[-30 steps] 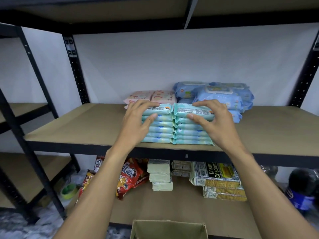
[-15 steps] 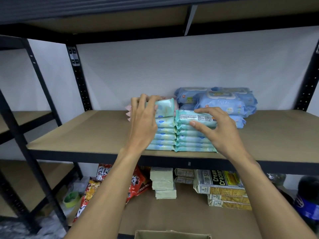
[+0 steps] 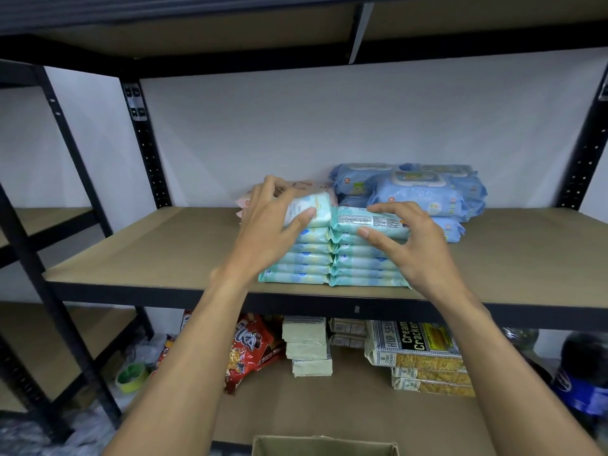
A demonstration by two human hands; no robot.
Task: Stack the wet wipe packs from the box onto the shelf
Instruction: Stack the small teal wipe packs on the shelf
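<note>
Two side-by-side stacks of light teal wet wipe packs (image 3: 332,261) stand near the front edge of the brown shelf (image 3: 148,251). My left hand (image 3: 269,225) grips the top pack of the left stack (image 3: 311,209), which is tilted up, fingers over its far side and thumb on its front. My right hand (image 3: 411,245) holds the top pack of the right stack (image 3: 368,222), fingers curled over its top and thumb under its front edge. The rim of the cardboard box (image 3: 324,447) shows at the bottom edge of the view.
Pink packs (image 3: 306,185) and large blue wipe packs (image 3: 418,195) lie behind the stacks. Black shelf posts (image 3: 146,143) stand left and right. The lower shelf holds snack bags (image 3: 250,350), pale green packs (image 3: 307,343) and cracker packs (image 3: 418,343). A dark bottle (image 3: 582,373) is at lower right.
My left hand has lifted and tilted the top pack of the left stack, which lay flat a second ago. My right hand stays on the right stack's top pack. The camera has come closer.
</note>
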